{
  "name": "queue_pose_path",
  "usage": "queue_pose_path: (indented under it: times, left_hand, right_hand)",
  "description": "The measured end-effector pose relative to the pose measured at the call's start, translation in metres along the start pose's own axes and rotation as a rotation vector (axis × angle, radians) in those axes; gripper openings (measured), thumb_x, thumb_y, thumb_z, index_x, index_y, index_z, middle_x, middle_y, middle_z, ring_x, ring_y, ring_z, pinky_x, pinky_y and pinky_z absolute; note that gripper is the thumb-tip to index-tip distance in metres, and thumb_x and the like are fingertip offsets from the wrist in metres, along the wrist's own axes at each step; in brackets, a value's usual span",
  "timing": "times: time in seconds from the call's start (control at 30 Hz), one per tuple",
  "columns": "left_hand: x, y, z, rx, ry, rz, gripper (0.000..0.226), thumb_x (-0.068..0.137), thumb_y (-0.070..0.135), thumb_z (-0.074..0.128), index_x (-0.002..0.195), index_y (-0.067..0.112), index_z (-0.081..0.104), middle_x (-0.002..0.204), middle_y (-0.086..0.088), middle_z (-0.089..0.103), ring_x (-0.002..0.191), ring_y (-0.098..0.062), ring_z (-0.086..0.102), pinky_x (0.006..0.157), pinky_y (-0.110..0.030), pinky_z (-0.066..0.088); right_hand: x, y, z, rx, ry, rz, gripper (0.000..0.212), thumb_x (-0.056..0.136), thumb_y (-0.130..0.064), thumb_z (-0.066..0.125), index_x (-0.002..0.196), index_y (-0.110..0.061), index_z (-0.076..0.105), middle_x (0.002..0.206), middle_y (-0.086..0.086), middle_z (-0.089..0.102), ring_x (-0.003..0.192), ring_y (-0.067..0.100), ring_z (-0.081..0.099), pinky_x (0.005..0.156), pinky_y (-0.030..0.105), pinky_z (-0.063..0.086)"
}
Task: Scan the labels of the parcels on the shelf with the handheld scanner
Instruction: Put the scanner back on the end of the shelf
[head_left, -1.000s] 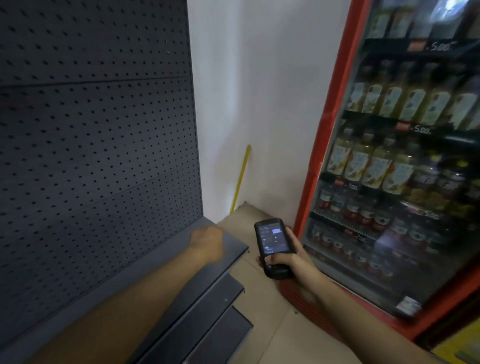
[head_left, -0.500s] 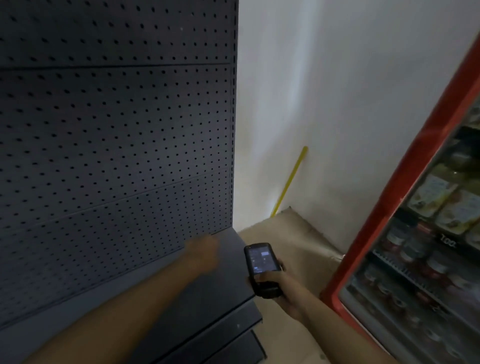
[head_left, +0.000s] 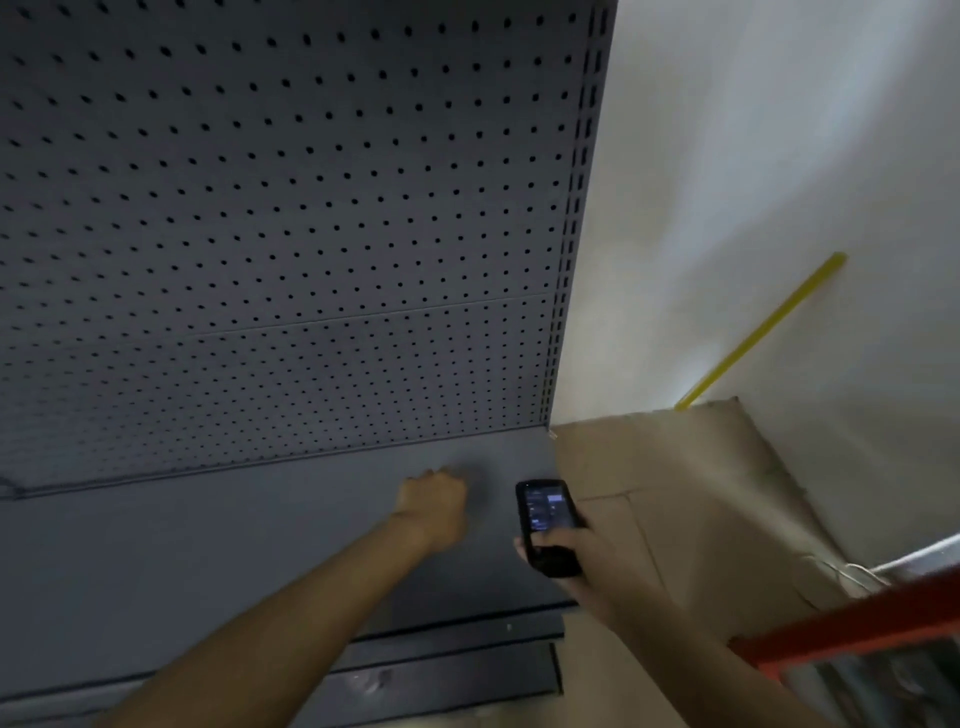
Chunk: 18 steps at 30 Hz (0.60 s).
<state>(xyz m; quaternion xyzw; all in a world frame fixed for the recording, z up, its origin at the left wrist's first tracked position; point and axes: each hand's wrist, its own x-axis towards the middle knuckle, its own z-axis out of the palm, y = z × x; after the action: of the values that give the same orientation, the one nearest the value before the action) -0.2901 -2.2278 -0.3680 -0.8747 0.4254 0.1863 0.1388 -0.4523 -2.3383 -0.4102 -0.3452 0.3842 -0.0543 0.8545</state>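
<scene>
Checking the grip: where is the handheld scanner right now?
In the head view, the handheld scanner is lower centre-right, held by the right hand, beside the left hand over the grey shelf.

A dark pegboard panel (head_left: 291, 218) meets a white wall (head_left: 753, 156); cardboard (head_left: 691, 499) covers the floor.

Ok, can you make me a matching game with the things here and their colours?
Things:
1. handheld scanner
2. pegboard shelf
3. stick leaning on the wall
4. cardboard sheet

Colours:
A. yellow
B. brown
C. black
D. dark grey

Pairs: 1-C, 2-D, 3-A, 4-B
</scene>
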Motion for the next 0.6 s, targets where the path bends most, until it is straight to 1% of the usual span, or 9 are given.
queue_pose_path:
  times: [0.07, 0.17, 0.23, 0.3, 0.43, 0.47, 0.53, 0.6]
  left_hand:
    - [0.007, 0.003, 0.007, -0.022, -0.013, -0.016, 0.039, 0.096, 0.019, 0.051, 0.133, 0.008, 0.053, 0.129, -0.013, 0.054, 0.116, -0.028, 0.055, 0.091, -0.034, 0.046]
    - [0.014, 0.004, 0.016, -0.063, -0.030, -0.040, 0.036, 0.097, 0.020, 0.050, 0.128, 0.004, 0.055, 0.129, -0.014, 0.053, 0.116, -0.029, 0.054, 0.091, -0.034, 0.046]
    - [0.017, 0.002, 0.021, -0.078, -0.042, -0.050, 0.035, 0.097, 0.021, 0.050, 0.126, 0.004, 0.056, 0.129, -0.014, 0.053, 0.115, -0.029, 0.054, 0.091, -0.036, 0.046]
    - [0.019, 0.001, 0.025, -0.089, -0.050, -0.063, 0.035, 0.097, 0.023, 0.050, 0.125, 0.004, 0.057, 0.128, -0.014, 0.054, 0.115, -0.029, 0.054, 0.091, -0.036, 0.046]
    - [0.025, -0.002, 0.029, -0.086, -0.084, -0.082, 0.032, 0.093, 0.015, 0.051, 0.122, 0.005, 0.060, 0.128, -0.012, 0.055, 0.114, -0.028, 0.057, 0.092, -0.035, 0.048]
    - [0.026, -0.002, 0.029, -0.089, -0.087, -0.083, 0.032, 0.092, 0.013, 0.052, 0.121, 0.005, 0.061, 0.128, -0.012, 0.056, 0.113, -0.028, 0.057, 0.092, -0.034, 0.048]
    - [0.028, -0.005, 0.029, -0.087, -0.084, -0.085, 0.031, 0.091, 0.012, 0.053, 0.120, 0.005, 0.062, 0.127, -0.012, 0.056, 0.113, -0.028, 0.057, 0.093, -0.035, 0.049]
    - [0.029, -0.007, 0.028, -0.089, -0.081, -0.086, 0.033, 0.092, 0.015, 0.052, 0.122, 0.006, 0.062, 0.127, -0.012, 0.056, 0.114, -0.029, 0.057, 0.094, -0.036, 0.049]
  right_hand:
    - [0.013, 0.003, -0.006, 0.090, -0.010, 0.025, 0.029, 0.084, 0.021, 0.053, 0.102, 0.000, 0.060, 0.094, 0.022, 0.062, 0.084, 0.035, 0.067, 0.091, 0.052, 0.052]
    - [0.030, 0.005, -0.012, 0.134, -0.022, 0.042, 0.041, 0.082, 0.025, 0.050, 0.114, -0.001, 0.056, 0.101, 0.024, 0.061, 0.088, 0.038, 0.064, 0.094, 0.055, 0.051]
    - [0.040, 0.004, -0.014, 0.152, -0.031, 0.067, 0.043, 0.080, 0.026, 0.050, 0.114, 0.000, 0.055, 0.104, 0.025, 0.058, 0.091, 0.039, 0.061, 0.091, 0.053, 0.051]
    - [0.048, 0.003, -0.012, 0.164, -0.031, 0.077, 0.046, 0.077, 0.026, 0.052, 0.113, -0.002, 0.055, 0.106, 0.026, 0.058, 0.092, 0.040, 0.060, 0.092, 0.053, 0.050]
    - [0.066, 0.007, -0.016, 0.216, -0.004, 0.097, 0.066, 0.078, 0.027, 0.050, 0.135, -0.004, 0.047, 0.128, 0.028, 0.053, 0.101, 0.041, 0.060, 0.089, 0.052, 0.054]
    - [0.068, 0.007, -0.016, 0.217, -0.006, 0.098, 0.069, 0.077, 0.027, 0.051, 0.138, -0.006, 0.046, 0.131, 0.028, 0.052, 0.103, 0.041, 0.059, 0.090, 0.053, 0.054]
    - [0.069, 0.008, -0.016, 0.203, -0.009, 0.099, 0.072, 0.077, 0.028, 0.050, 0.139, -0.008, 0.046, 0.130, 0.027, 0.052, 0.104, 0.041, 0.058, 0.091, 0.053, 0.053]
    - [0.066, 0.007, -0.016, 0.178, -0.027, 0.093, 0.074, 0.072, 0.027, 0.055, 0.137, -0.009, 0.048, 0.127, 0.027, 0.053, 0.102, 0.040, 0.058, 0.089, 0.051, 0.054]
